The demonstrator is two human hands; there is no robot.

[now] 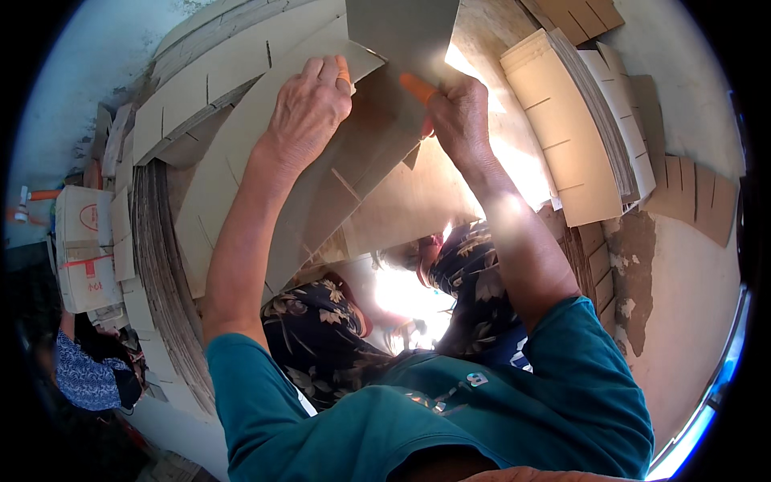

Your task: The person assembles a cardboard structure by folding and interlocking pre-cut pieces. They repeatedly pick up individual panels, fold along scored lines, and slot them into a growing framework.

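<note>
My left hand (312,112) is closed over the edge of a slotted cardboard sheet (241,153), with an orange finger cover on one finger. My right hand (459,116), with an orange cover on an outstretched finger, pinches a grey cardboard piece (401,32) that rises between the hands. Its fingertips are partly hidden behind the board. Below the hands, another slotted sheet (321,209) slants down toward my lap, crossing at an angle. A smooth tan board (418,197) lies under it, above my knees.
Slotted cardboard is stacked at the far left (201,92) and on the right (562,120). A tall stack (165,265) stands by my left arm. A white carton (84,249) and a person in a patterned garment (88,373) are at the left. Loose slotted pieces (695,197) lean against the right wall.
</note>
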